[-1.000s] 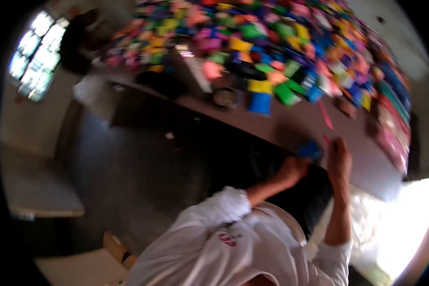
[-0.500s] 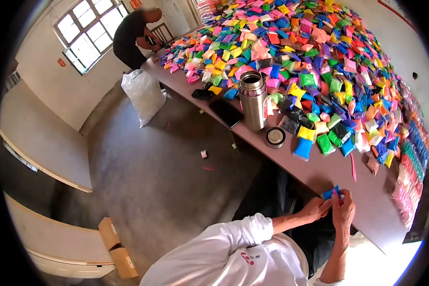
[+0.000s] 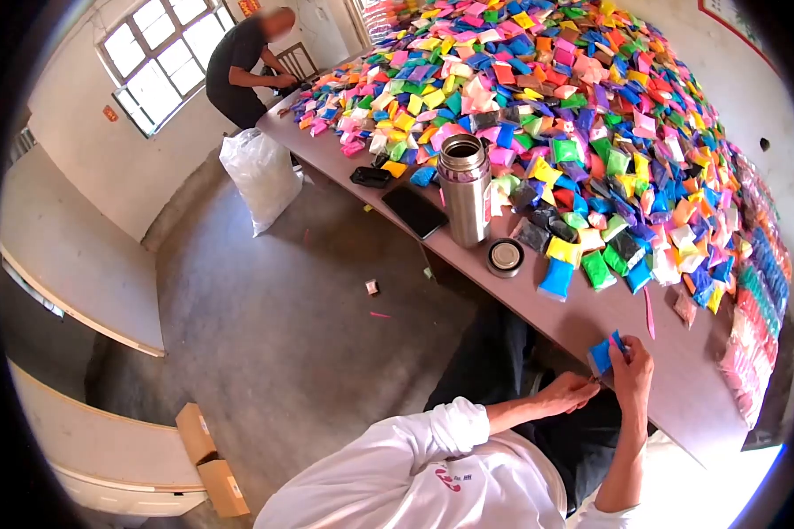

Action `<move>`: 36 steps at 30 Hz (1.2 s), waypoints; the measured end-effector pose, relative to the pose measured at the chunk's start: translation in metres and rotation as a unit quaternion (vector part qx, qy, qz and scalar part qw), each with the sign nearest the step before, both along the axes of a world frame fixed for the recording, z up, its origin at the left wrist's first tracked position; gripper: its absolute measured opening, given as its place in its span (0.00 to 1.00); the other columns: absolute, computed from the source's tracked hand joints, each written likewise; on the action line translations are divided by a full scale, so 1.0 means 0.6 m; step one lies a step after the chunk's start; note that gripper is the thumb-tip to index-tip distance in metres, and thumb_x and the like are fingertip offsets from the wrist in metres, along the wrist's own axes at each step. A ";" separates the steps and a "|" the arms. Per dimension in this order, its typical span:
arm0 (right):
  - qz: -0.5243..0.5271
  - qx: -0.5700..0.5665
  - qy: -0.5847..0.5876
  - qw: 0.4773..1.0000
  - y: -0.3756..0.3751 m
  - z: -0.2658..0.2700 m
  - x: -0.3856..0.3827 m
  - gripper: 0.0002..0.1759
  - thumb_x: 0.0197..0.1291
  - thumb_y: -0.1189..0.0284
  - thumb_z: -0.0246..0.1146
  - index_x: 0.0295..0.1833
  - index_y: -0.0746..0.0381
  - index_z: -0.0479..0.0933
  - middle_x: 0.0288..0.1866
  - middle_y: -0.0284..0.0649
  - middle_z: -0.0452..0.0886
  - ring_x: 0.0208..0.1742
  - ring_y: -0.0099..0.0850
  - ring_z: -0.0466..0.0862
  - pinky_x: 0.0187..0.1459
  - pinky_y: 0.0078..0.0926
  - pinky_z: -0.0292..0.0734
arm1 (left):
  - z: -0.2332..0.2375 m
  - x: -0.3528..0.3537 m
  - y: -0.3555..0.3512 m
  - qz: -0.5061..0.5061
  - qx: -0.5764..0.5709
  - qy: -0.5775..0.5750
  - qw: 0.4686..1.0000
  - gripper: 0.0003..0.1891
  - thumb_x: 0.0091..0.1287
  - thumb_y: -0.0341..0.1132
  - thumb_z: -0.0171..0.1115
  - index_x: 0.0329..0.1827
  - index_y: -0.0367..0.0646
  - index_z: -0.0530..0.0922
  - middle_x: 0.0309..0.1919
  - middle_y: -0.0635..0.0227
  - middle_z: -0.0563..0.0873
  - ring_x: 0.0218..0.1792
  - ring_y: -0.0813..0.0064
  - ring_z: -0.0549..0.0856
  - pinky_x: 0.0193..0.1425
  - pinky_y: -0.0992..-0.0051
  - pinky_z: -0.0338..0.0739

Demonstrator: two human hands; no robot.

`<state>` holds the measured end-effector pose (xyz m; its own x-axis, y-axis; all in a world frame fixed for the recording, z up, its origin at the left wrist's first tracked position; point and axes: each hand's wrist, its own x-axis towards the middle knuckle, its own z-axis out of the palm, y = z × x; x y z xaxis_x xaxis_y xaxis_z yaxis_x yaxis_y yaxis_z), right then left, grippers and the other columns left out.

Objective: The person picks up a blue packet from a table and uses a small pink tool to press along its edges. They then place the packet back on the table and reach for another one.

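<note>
My right hand [image 3: 632, 368] grips a small blue packet [image 3: 602, 354] in clear plastic, with a bit of pink showing at its top. Close below the packet, my left hand [image 3: 569, 393] has its fingers pinched together; whatever is between them is too small to tell. Both hands are over the near edge of the table [image 3: 582, 319]. On the tabletop beyond them lie a thin pink strip [image 3: 649, 314] and a small pinkish packet [image 3: 685, 309]. Another blue packet [image 3: 556, 279] lies at the front of the heap.
A big heap of colourful packets [image 3: 538, 115] covers much of the table. Along the edge stand an open steel flask [image 3: 465, 198], its lid [image 3: 505, 257] and a black phone [image 3: 415, 211]. A person [image 3: 238, 70] bends over the far end, near a white plastic bag [image 3: 260, 176].
My left hand has drawn slightly away to the lower left. The blue packet now shows more of its face in my right hand. The person at the far end has shifted a little.
</note>
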<state>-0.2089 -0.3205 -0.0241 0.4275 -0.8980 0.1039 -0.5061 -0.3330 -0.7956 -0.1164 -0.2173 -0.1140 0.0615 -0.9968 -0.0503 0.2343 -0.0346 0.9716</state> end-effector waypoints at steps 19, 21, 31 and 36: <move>0.075 -0.108 -0.004 0.991 -0.027 -0.010 0.181 0.16 0.58 0.64 0.64 0.49 0.60 0.79 0.25 0.46 0.80 0.27 0.42 0.82 0.31 0.34 0.75 | -0.114 0.069 0.027 0.096 0.141 0.001 0.985 0.22 0.70 0.45 0.53 0.17 0.45 0.70 0.12 0.72 0.73 0.12 0.81 0.71 0.19 0.77 0.65; 0.054 -0.089 -0.024 0.994 -0.013 -0.007 0.171 0.17 0.57 0.64 0.65 0.50 0.59 0.79 0.26 0.47 0.81 0.28 0.43 0.83 0.31 0.35 0.75 | -0.116 0.070 0.026 0.100 0.131 0.002 0.986 0.22 0.70 0.44 0.53 0.16 0.45 0.70 0.12 0.72 0.73 0.12 0.81 0.70 0.19 0.78 0.65; 0.050 -0.182 0.045 0.981 -0.003 -0.020 0.165 0.16 0.54 0.64 0.67 0.47 0.59 0.79 0.32 0.49 0.82 0.34 0.48 0.83 0.36 0.40 0.77 | -0.114 0.075 0.033 0.103 0.146 0.031 0.983 0.22 0.68 0.46 0.54 0.16 0.45 0.71 0.12 0.73 0.73 0.13 0.81 0.70 0.20 0.78 0.64; 0.027 -0.140 0.090 0.986 -0.005 -0.018 0.164 0.17 0.54 0.62 0.65 0.48 0.58 0.80 0.36 0.49 0.83 0.36 0.47 0.84 0.38 0.41 0.79 | -0.096 0.073 0.034 0.110 0.206 0.031 0.972 0.22 0.65 0.49 0.56 0.17 0.46 0.73 0.13 0.75 0.74 0.15 0.82 0.70 0.21 0.77 0.65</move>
<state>-0.1105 -0.3237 -0.0349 0.5084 -0.8203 0.2621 -0.6062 -0.5571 -0.5676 -0.0726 -0.1970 -0.1718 0.2549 -0.8547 -0.4523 0.3380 -0.3595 0.8698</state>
